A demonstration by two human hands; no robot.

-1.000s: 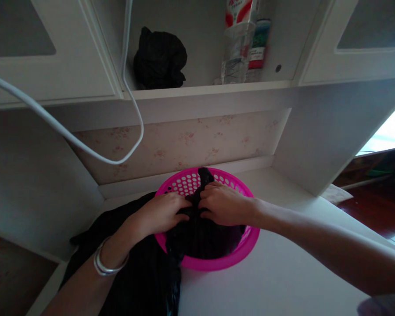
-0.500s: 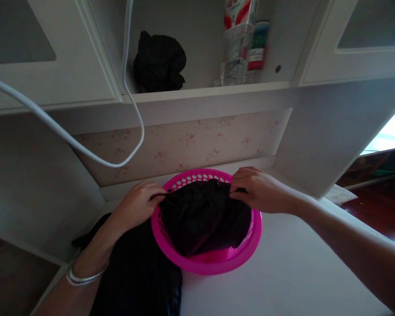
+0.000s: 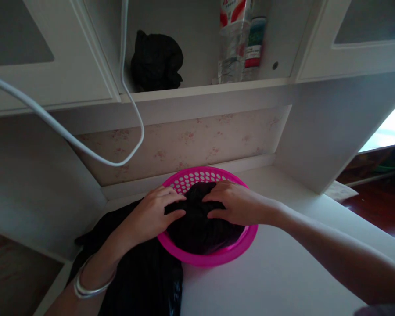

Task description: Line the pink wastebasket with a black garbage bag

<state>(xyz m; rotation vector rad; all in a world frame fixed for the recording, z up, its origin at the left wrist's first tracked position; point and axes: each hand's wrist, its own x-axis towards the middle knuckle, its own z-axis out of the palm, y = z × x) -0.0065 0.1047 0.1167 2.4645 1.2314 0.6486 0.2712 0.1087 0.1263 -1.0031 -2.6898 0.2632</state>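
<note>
Black cloth pressed into a pink basket on a white desk

The white desk (image 3: 283,281) bears a pink perforated basket (image 3: 217,256) holding the black cloth (image 3: 197,226); left hand (image 3: 151,215) and right hand (image 3: 237,204) press it, fingers curled. Best to tuck the edges evenly below the rim.

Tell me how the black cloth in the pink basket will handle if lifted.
Probably floppy: the black cloth bunches under both hands and sags into the pink basket. Likely light for its bulk, and unlikely to roll or break.
</note>
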